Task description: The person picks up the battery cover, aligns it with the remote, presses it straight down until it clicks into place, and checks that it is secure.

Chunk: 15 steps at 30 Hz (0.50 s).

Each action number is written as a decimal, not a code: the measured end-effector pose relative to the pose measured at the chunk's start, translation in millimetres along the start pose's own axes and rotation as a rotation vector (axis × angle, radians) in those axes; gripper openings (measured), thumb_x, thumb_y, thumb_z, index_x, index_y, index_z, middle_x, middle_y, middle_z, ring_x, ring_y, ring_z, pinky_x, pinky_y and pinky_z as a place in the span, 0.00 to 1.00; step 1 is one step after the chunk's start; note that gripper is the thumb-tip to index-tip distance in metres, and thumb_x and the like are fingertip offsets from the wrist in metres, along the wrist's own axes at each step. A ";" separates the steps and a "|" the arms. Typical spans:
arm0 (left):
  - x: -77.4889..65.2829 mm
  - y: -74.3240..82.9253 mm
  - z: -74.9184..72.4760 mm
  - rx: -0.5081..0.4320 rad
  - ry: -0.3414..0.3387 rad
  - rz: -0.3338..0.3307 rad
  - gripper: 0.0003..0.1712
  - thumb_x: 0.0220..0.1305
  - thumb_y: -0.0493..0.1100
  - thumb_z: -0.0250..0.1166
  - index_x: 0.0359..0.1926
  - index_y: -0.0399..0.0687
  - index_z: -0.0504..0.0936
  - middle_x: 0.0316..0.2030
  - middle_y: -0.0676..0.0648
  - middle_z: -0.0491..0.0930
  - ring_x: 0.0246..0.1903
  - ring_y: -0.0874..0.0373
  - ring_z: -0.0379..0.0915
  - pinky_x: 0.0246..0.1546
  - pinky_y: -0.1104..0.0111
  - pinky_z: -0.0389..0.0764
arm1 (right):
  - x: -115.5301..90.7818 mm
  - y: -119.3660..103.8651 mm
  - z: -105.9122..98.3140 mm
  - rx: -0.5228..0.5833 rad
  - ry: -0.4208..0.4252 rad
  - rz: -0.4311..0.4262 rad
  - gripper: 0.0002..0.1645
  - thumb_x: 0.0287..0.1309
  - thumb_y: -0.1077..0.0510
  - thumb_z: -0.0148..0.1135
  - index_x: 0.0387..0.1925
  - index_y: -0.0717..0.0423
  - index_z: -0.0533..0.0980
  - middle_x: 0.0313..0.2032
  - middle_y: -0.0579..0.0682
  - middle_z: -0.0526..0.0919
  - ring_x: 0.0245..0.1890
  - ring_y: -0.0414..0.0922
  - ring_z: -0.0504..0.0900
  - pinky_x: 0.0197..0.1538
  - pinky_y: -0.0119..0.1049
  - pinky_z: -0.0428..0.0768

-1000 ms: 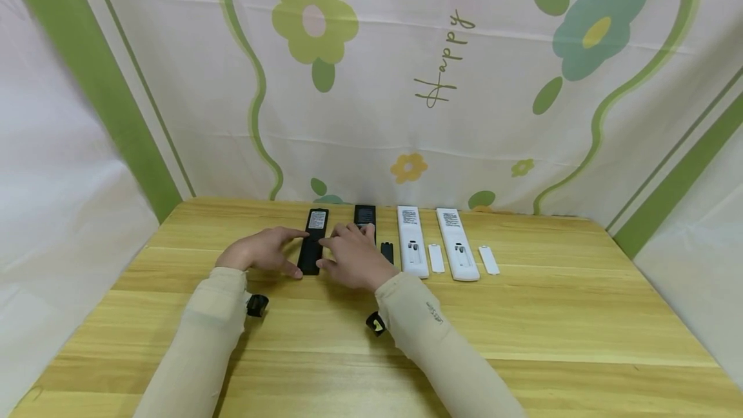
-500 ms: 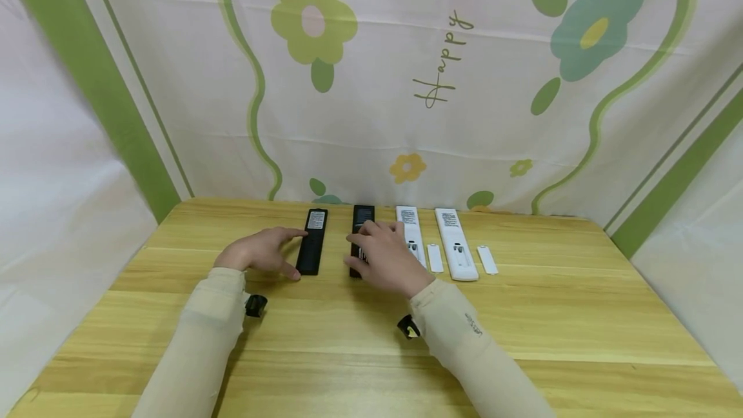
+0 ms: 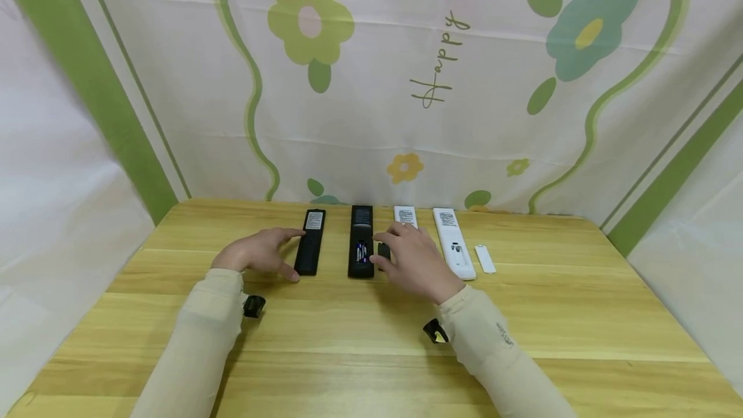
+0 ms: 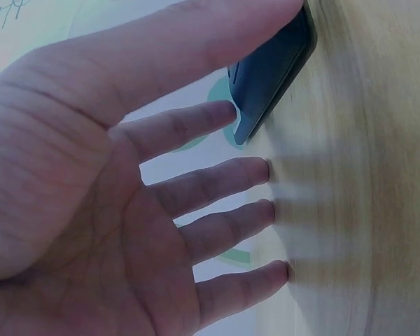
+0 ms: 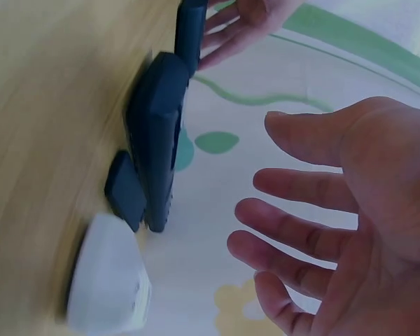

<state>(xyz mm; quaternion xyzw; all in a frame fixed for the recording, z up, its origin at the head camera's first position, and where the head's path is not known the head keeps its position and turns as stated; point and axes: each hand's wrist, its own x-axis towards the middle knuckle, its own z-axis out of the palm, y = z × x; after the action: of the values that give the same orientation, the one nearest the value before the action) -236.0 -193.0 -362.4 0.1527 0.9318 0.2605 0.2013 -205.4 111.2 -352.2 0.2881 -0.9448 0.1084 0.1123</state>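
My left hand [image 3: 258,250] rests beside a black remote control [image 3: 309,249], thumb and forefinger at its left edge, the other fingers spread. That remote lies back up with its cover on. To its right is a second black remote [image 3: 361,231], its battery bay uncovered and batteries showing inside. My right hand [image 3: 420,260] hovers with loosely bent fingers, holding nothing. A small black battery cover [image 3: 383,257] lies partly hidden under its fingertips; the right wrist view shows the cover [image 5: 126,190] apart from the fingers. The right hand hides most of a white remote [image 3: 406,214].
Another white remote [image 3: 448,231] lies further right, its battery bay uncovered. A white battery cover [image 3: 484,258] is beside it. All lie on a wooden table [image 3: 348,353] near its back edge, against a flowered cloth [image 3: 371,95].
My right hand has moved right, from the left black remote across the second one, to over the black cover and the nearer white remote. My left hand has stayed in place.
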 end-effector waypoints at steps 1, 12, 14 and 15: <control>0.0 0.3 0.2 0.001 -0.002 0.003 0.56 0.44 0.51 0.76 0.71 0.49 0.55 0.68 0.34 0.53 0.65 0.34 0.49 0.58 0.40 0.59 | -0.5 1.9 -1.6 -0.005 0.001 0.000 0.24 0.59 0.42 0.59 0.53 0.50 0.78 0.45 0.45 0.78 0.47 0.46 0.75 0.53 0.49 0.70; -0.7 10.7 -2.8 0.057 0.110 0.091 0.56 0.45 0.57 0.75 0.71 0.46 0.56 0.68 0.39 0.55 0.66 0.39 0.50 0.60 0.44 0.59 | -2.6 18.5 -15.5 0.002 -0.038 0.032 0.23 0.59 0.43 0.60 0.50 0.51 0.78 0.42 0.48 0.81 0.42 0.45 0.78 0.44 0.44 0.76; 0.2 16.6 -3.1 0.087 0.154 0.124 0.54 0.47 0.57 0.73 0.70 0.46 0.57 0.68 0.38 0.56 0.66 0.39 0.51 0.60 0.45 0.60 | -2.9 20.4 -16.2 -0.003 -0.040 0.037 0.22 0.59 0.43 0.60 0.50 0.51 0.79 0.41 0.47 0.81 0.41 0.44 0.78 0.43 0.43 0.76; 1.0 19.9 -2.9 0.100 0.171 0.138 0.54 0.47 0.58 0.73 0.70 0.46 0.57 0.68 0.38 0.56 0.65 0.39 0.52 0.60 0.45 0.61 | -3.1 21.3 -16.4 -0.005 -0.039 0.039 0.22 0.59 0.44 0.61 0.49 0.51 0.79 0.40 0.47 0.81 0.40 0.44 0.78 0.42 0.43 0.76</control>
<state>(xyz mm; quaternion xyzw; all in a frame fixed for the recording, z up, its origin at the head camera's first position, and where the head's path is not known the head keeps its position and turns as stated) -234.5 -177.6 -349.6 0.2036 0.9447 0.2389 0.0948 -212.6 134.5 -340.4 0.2712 -0.9526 0.1023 0.0923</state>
